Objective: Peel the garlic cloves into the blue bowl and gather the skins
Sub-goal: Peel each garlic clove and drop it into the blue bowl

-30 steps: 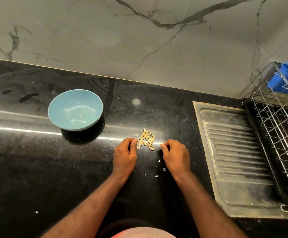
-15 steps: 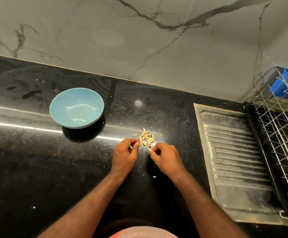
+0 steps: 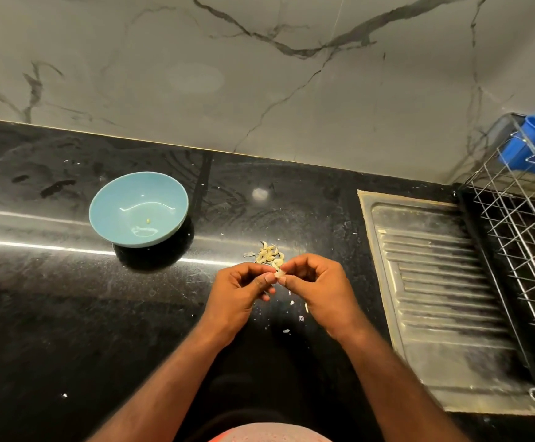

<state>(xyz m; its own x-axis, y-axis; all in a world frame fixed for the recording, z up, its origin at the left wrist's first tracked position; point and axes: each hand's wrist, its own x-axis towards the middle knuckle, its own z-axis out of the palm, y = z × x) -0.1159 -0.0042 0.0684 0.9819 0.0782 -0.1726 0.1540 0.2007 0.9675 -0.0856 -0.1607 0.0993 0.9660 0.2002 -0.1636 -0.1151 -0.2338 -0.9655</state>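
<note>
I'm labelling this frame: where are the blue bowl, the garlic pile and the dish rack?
blue bowl (image 3: 113, 202), head view, inner left wall.
garlic pile (image 3: 267, 254), head view, middle of the heap.
dish rack (image 3: 521, 237), head view, wire grid.

No legible text, label, brand, number or sign anywhere in view.

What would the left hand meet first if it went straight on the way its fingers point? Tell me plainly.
The left hand points toward the person's right, at the garlic clove it pinches. Directly behind that is the right hand. How close they are in depth is unclear.
</note>
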